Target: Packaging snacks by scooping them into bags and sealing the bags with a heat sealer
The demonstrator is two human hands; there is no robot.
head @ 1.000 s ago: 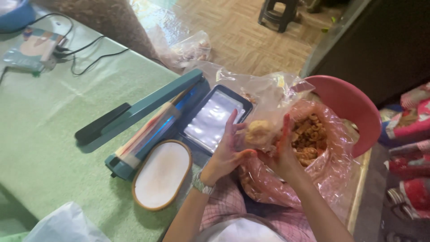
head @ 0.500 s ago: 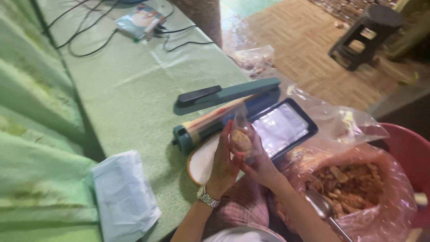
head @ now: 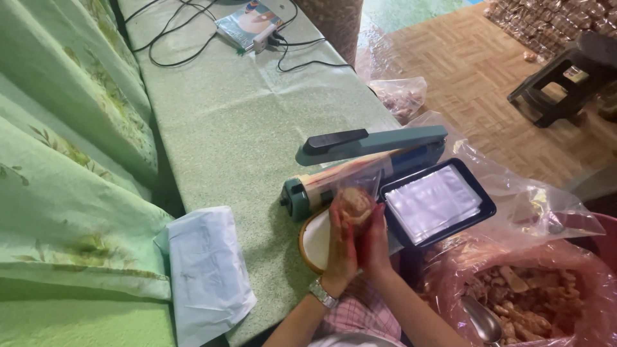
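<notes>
Head view, clear snack-filled bag (head: 355, 204), crumpled top

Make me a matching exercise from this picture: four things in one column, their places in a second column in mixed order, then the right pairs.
Things:
1. small clear plastic bag of snack pieces
2. metal spoon
3. stack of clear flat bags
4. white folded paper

Places:
A. in the black rectangular tray
B. at the green table's near edge, left of the hands
C. in the big pink bag of brown snacks
D. held up between both hands, left hand and right hand

Pairs: 1-D, 2-C, 3-A, 4-B
</notes>
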